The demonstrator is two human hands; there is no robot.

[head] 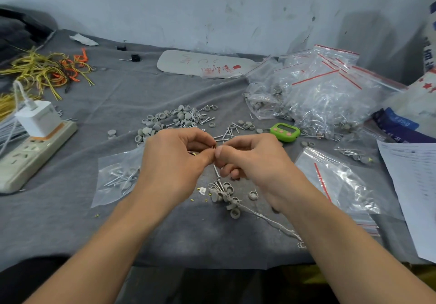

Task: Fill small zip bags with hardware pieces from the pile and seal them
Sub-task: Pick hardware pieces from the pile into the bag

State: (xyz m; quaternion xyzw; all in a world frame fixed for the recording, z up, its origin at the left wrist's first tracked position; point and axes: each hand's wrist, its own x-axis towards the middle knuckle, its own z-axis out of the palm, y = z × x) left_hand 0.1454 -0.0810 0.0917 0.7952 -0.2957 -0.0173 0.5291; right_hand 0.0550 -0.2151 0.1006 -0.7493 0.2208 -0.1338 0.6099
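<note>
Seen from my remote desk: a bag (118, 181) of screws and caps lies at 9 o'clock of the hands; a heap (318, 96) of filled bags sits at 2 o'clock; flat bags (335, 181) at 3 o'clock; left hand (174, 160) and right hand (252, 160), fingers curled, thumbs touching, pinch a piece (213, 147) too tiny to name; the pile (179, 119) lies just beyond, at 12 o'clock.

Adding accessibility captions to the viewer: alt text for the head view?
The left hand and right hand meet over a grey cloth, together pinching what looks like a screw. Loose caps and screws lie beyond and below them, one filled bag at left, a heap of bags at right.
</note>
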